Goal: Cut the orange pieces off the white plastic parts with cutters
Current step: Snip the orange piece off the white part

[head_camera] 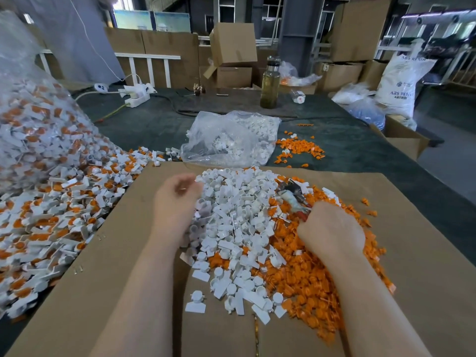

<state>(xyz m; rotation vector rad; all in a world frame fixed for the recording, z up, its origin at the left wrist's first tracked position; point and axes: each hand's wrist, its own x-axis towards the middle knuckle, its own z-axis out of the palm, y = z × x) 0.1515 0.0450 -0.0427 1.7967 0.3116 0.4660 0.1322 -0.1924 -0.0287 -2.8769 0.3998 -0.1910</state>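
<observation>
While the person leans over a flat sheet of brown cardboard (386, 202), both bare forearms reach into a heap of cut parts. Right hand (332, 230): fingers curled round the red handles of a pair of metal cutters (293, 195), whose dark jaws point away from the person and lie on the boundary between the two colours of the heap. Left hand (177, 199): blurred, resting at the left edge of the white pile, fingers loosely bent; whether it pinches a part cannot be told. Heap, centre: loose white plastic parts (231, 228), trimmed; heap, right: small orange plastic pieces (309, 279), touching and partly mixed with the white ones. Far left: a large clear plastic bag (33, 119) spilling white parts with orange pieces attached (51, 215) onto the dark green table covering (347, 150). Beyond the cardboard: a smaller clear bag of white parts (231, 137), with a scatter of orange offcuts (298, 149) just beside it, and a tall bottle of yellowish liquid (270, 83) farther back.
</observation>
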